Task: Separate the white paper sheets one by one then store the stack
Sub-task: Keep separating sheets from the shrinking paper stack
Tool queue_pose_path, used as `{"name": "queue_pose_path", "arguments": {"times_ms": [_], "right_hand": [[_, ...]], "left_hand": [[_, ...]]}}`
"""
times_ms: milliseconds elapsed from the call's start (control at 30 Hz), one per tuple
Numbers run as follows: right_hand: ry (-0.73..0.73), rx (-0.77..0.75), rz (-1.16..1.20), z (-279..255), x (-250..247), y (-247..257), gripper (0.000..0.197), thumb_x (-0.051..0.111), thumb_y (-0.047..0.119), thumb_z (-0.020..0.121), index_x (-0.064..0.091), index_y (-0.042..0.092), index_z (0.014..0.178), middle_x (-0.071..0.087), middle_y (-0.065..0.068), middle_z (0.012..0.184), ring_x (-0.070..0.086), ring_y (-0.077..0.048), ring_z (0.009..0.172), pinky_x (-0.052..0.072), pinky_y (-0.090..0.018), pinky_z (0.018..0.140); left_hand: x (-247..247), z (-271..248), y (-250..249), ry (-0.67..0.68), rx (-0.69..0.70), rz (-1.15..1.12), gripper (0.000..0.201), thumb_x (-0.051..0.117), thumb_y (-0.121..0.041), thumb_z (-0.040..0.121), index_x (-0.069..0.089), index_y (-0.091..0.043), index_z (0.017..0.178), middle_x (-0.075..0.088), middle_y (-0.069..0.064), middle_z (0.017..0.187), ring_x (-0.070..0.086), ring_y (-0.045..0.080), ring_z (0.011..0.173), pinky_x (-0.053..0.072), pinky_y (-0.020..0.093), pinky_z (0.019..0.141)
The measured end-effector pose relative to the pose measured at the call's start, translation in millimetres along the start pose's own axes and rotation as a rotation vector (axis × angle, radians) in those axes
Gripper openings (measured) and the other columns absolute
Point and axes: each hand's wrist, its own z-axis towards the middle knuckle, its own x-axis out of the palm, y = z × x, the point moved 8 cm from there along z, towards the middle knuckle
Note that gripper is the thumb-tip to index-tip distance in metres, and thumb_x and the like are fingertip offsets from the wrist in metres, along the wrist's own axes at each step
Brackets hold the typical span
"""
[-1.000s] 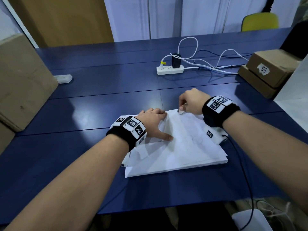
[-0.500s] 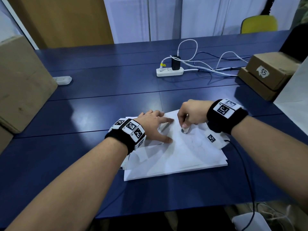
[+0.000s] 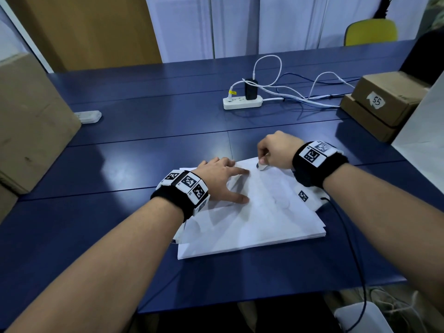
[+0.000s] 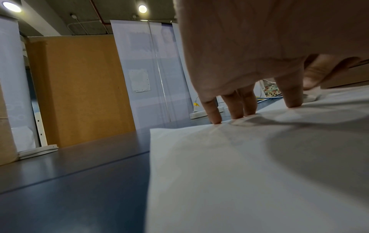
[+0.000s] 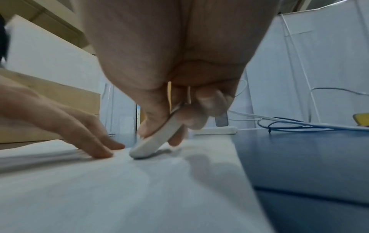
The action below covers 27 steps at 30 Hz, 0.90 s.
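Pressing flat with spread fingers, the left hand point(image 3: 217, 177) rests on the white paper stack point(image 3: 252, 224) lying near the front edge of the blue bench point(image 3: 144, 131), while the right hand point(image 3: 276, 150) pinches a curled-up far corner of the top sheet point(image 3: 260, 167). Left wrist view: fingertips point(image 4: 216, 119) touch the paper's far edge. Right wrist view: thumb and fingers point(image 5: 185, 119) pinch the rolled corner point(image 5: 153, 141).

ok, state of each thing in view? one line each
paper stack: flat on the table, sheets slightly fanned
left hand: fingers spread, pressing on the paper stack
right hand: pinching a small white tool, tip on the top sheet
power strip: black charger plugged in
cardboard boxes: closed, stacked
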Motion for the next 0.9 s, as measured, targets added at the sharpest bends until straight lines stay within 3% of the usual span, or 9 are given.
{"name": "queue_pose_path", "arguments": {"times_ms": [167, 333, 500, 600, 667, 733, 833, 900], "right_hand": [[0.28, -0.111, 0.02, -15.2, 19.3, 15.2, 0.007, 0.076, 0.02, 0.078, 0.073, 0.025, 0.074, 0.073, 0.007, 0.075, 0.064, -0.012, 0.075, 0.053, -0.029, 0.072], [-0.017, 0.006, -0.062, -1.6, -0.9, 3.9, 0.004, 0.068, 0.027, 0.081, 0.071, 0.025, 0.084, 0.071, 0.001, 0.089, 0.065, -0.025, 0.087, 0.054, -0.033, 0.073], [0.243, -0.082, -0.004, -13.5, 14.5, 15.2, 0.005, 0.076, 0.018, 0.078, 0.074, 0.022, 0.076, 0.072, 0.007, 0.076, 0.067, -0.014, 0.079, 0.049, -0.023, 0.063], [0.076, -0.014, -0.045, -4.1, 5.4, 8.4, 0.001, 0.071, 0.025, 0.08, 0.072, 0.024, 0.08, 0.072, 0.003, 0.086, 0.066, -0.022, 0.085, 0.053, -0.03, 0.069], [-0.016, 0.007, -0.055, -2.6, -2.1, 4.7, 0.003, 0.068, 0.025, 0.083, 0.07, 0.024, 0.083, 0.072, 0.001, 0.09, 0.065, -0.024, 0.087, 0.048, -0.028, 0.065], [0.1, -0.053, -0.016, -5.8, 4.7, 8.2, 0.002, 0.071, 0.022, 0.081, 0.073, 0.023, 0.081, 0.074, 0.005, 0.084, 0.065, -0.018, 0.084, 0.047, -0.024, 0.061], [0.363, -0.132, 0.008, -18.1, 22.3, 18.2, 0.007, 0.077, 0.021, 0.075, 0.074, 0.027, 0.073, 0.074, 0.01, 0.074, 0.068, -0.015, 0.081, 0.056, -0.032, 0.072], [0.268, -0.096, -0.006, -10.3, 17.6, 15.6, 0.004, 0.077, 0.023, 0.076, 0.074, 0.026, 0.074, 0.074, 0.008, 0.076, 0.068, -0.015, 0.082, 0.057, -0.034, 0.077]], "left_hand": [[-0.4, 0.4, 0.5, -0.003, -0.003, 0.012, 0.084, 0.054, -0.082, 0.073, 0.029, -0.052, 0.147, 0.032, 0.0, 0.153, 0.032, 0.025, 0.135, 0.029, 0.045, 0.108], [-0.2, 0.1, 0.0, 0.0, -0.004, 0.003, 0.084, 0.055, -0.082, 0.074, 0.028, -0.052, 0.147, 0.03, -0.002, 0.155, 0.031, 0.024, 0.136, 0.027, 0.046, 0.109], [-0.2, 0.5, 1.1, -0.006, -0.006, 0.005, 0.085, 0.055, -0.082, 0.073, 0.029, -0.051, 0.148, 0.031, -0.001, 0.153, 0.032, 0.024, 0.134, 0.028, 0.045, 0.108], [-0.2, 0.8, 1.0, -0.007, -0.005, 0.002, 0.085, 0.055, -0.083, 0.072, 0.029, -0.052, 0.147, 0.031, -0.002, 0.153, 0.032, 0.024, 0.135, 0.029, 0.046, 0.109], [0.2, 0.1, 0.3, -0.007, -0.003, 0.001, 0.084, 0.055, -0.083, 0.072, 0.029, -0.053, 0.147, 0.031, -0.001, 0.154, 0.032, 0.024, 0.135, 0.028, 0.046, 0.109], [0.1, 0.2, 0.8, -0.011, -0.004, 0.003, 0.084, 0.055, -0.083, 0.072, 0.029, -0.052, 0.147, 0.032, -0.001, 0.153, 0.032, 0.024, 0.135, 0.029, 0.045, 0.108], [0.0, 0.3, 1.0, -0.011, -0.003, 0.007, 0.085, 0.055, -0.082, 0.073, 0.029, -0.051, 0.147, 0.032, -0.001, 0.152, 0.032, 0.024, 0.134, 0.029, 0.045, 0.108], [-0.3, 0.6, 0.6, -0.009, -0.001, 0.003, 0.084, 0.055, -0.082, 0.073, 0.029, -0.051, 0.147, 0.032, -0.001, 0.152, 0.032, 0.024, 0.134, 0.029, 0.045, 0.108]]}}
